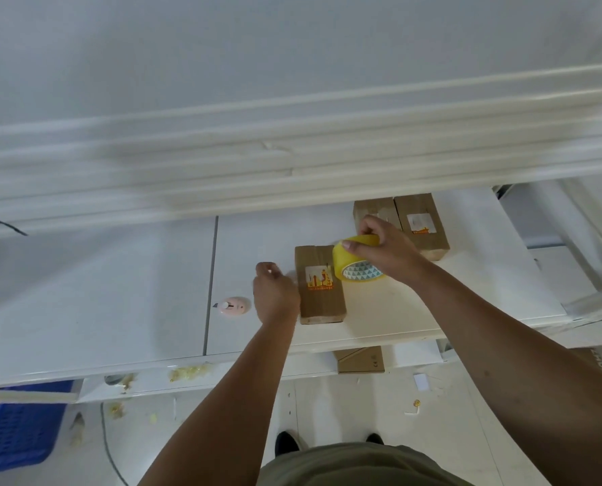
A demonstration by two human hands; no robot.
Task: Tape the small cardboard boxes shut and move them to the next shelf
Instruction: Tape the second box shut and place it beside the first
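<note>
A small cardboard box (319,286) with a yellow-and-orange sticker lies on the white shelf (117,292). My right hand (383,247) grips a yellow tape roll (353,261) just right of the box's far end. My left hand (275,292) hovers at the box's left side with its fingers curled; whether it pinches a tape end I cannot tell. Two more cardboard boxes (420,222) lie side by side at the back right, the left one partly hidden by my right hand.
A small pink cutter (232,306) lies on the shelf left of my left hand. An upper shelf edge (292,163) overhangs the back. A blue crate (18,426) stands on the floor at lower left, a cardboard box (360,359) under the shelf.
</note>
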